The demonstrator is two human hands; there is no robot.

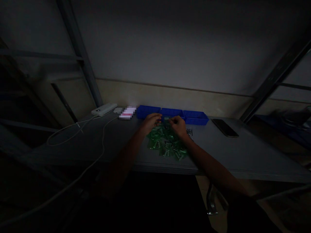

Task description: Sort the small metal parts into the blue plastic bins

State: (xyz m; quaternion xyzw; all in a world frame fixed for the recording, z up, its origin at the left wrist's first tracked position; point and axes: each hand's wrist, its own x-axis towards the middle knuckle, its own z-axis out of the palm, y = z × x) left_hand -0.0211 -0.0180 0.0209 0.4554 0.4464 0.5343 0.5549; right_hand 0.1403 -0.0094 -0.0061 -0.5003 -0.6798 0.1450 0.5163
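My left hand (152,122) and my right hand (178,125) are raised close together over a heap of small green plastic bags (157,144). A small translucent bag (166,120) stretches between my fingertips; the right thumb and finger pinch its edge. My left fingers are curled at its other side, though the dim light blurs the exact contact. Bits of metal show inside several bags in the heap. Some loose metal pieces (190,132) lie beside my right wrist. Just behind my hands stands a row of blue bins, the middle bin (173,112) partly covered by them.
The left bin (148,111) and right bin (196,117) flank the middle one along the wall. A dark phone (224,127) lies at right on the grey table (126,142). At left are a lit, pixelated screen (128,112), a white box (104,109) and a looping white cable (103,142).
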